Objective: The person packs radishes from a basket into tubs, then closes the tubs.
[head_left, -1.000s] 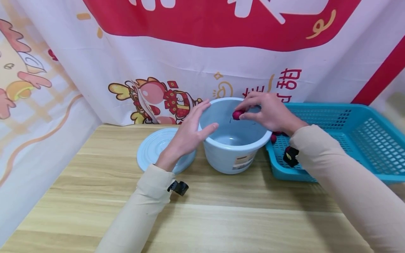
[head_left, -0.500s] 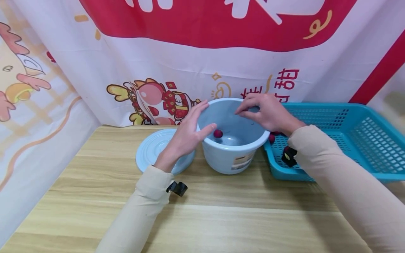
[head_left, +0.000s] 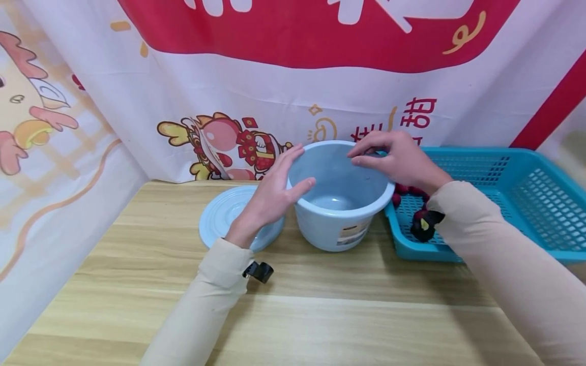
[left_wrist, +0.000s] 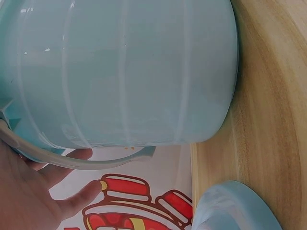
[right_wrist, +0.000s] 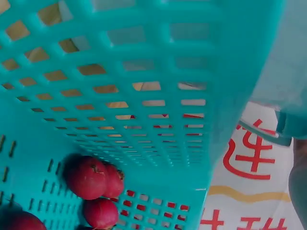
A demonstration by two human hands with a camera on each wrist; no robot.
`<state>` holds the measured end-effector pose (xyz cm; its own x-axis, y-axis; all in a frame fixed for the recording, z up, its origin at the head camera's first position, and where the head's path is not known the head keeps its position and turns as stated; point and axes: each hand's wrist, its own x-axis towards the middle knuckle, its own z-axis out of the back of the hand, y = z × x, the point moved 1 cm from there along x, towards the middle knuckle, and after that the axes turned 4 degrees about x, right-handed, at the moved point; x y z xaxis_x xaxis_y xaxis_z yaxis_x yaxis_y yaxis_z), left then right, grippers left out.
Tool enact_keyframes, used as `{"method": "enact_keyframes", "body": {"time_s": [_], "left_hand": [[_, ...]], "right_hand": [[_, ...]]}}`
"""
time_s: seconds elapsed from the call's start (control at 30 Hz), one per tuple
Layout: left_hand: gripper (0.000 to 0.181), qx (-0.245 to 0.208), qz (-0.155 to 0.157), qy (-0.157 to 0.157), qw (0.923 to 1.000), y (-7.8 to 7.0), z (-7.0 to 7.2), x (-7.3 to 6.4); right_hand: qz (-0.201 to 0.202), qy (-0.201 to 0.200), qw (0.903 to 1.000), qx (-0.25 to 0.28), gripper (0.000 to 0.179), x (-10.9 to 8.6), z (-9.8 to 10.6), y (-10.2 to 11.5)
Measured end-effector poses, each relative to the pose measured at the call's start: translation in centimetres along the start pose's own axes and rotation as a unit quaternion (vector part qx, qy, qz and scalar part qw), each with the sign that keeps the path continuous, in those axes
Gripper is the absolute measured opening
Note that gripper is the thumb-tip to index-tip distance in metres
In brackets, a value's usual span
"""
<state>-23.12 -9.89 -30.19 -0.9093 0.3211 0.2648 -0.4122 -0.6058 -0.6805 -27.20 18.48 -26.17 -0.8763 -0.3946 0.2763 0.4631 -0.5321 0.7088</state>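
A light blue bucket (head_left: 334, 218) stands upright on the table. My left hand (head_left: 272, 190) rests against its left rim, fingers extended and thumb over the edge. In the left wrist view the same hand (left_wrist: 53, 191) lies by the bucket's handle (left_wrist: 86, 164). Over the right rim hovers my right hand (head_left: 393, 157), its thumb and fingers a little apart with nothing between them. Red radishes (head_left: 407, 190) lie in the teal basket (head_left: 439, 256) beside the bucket. Closer in the right wrist view are several radishes (right_wrist: 86, 177). The near wall hides part of the bucket's floor.
A light blue lid (head_left: 220, 213) lies flat on the wooden table (head_left: 293, 325), left of the bucket. Behind everything hangs a printed white and red cloth (head_left: 256, 86). The basket's raised walls stand close to the bucket's right side.
My right hand let a radish go; it dropped into the bucket and no longer shows. That hand has since shifted slightly right, while the left hand stays at the rim.
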Motion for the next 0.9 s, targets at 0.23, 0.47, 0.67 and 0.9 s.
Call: {"method": "enact_keyframes", "body": {"time_s": [0.23,0.47,0.67,0.9], "left_hand": [[0.080,0.001,-0.001,-0.001,1.0000,-0.1,0.0,0.0],[0.079,-0.002,-0.004,-0.001,1.0000,0.0,-0.1,0.1],[0.079,-0.001,-0.003,0.000,1.0000,0.0,-0.3,0.2],[0.079,0.004,-0.005,-0.004,1.0000,-0.1,-0.1,0.1]], "right_hand": [[-0.055,-0.049,0.9944,0.076,0.042,-1.3,2.8,-2.0],[-0.146,-0.032,0.9881,0.037,0.054,-2.3,4.8,-5.7],[-0.203,0.041,0.9783,0.007,0.054,-2.9,5.2,-8.6],[-0.226,0.098,0.9689,0.017,0.048,-3.0,4.5,-10.5]]}}
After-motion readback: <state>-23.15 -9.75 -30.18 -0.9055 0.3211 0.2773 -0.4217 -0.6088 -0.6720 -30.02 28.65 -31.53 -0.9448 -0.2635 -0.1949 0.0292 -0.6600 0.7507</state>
